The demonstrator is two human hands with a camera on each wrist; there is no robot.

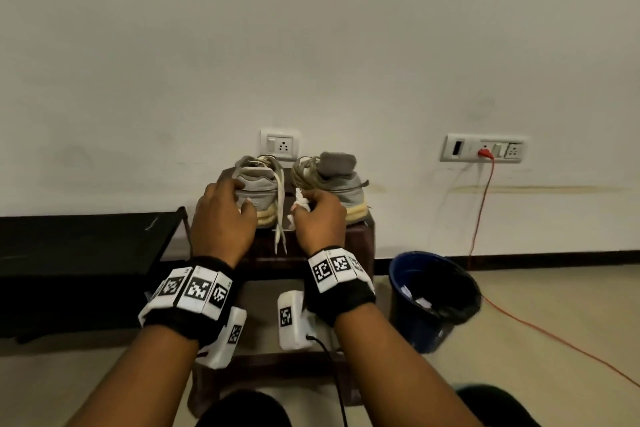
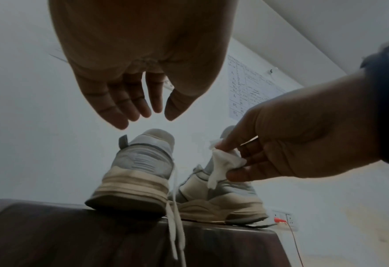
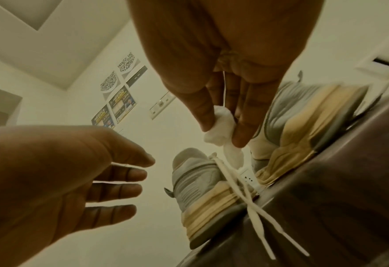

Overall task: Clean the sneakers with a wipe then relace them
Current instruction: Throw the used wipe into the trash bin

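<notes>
Two grey sneakers with cream soles stand heel-toward-me on a dark brown stool [image 1: 367,239]. The left sneaker [image 1: 258,184] has white laces [image 1: 280,218] trailing over its heel and down the stool's front. The right sneaker [image 1: 343,184] stands beside it. My left hand [image 1: 221,215] hovers just in front of the left sneaker's heel [image 2: 141,162], fingers straight and spread, holding nothing. My right hand [image 1: 320,215] pinches a crumpled white wipe [image 1: 300,201] [image 2: 223,164] [image 3: 223,130] between thumb and fingers, close to the right sneaker's inner side.
A dark blue bucket [image 1: 433,302] with scraps inside stands on the floor to the right of the stool. A red cable [image 1: 485,198] hangs from a wall socket panel [image 1: 483,148]. A black bench [image 1: 76,253] lies to the left. The wall is right behind the sneakers.
</notes>
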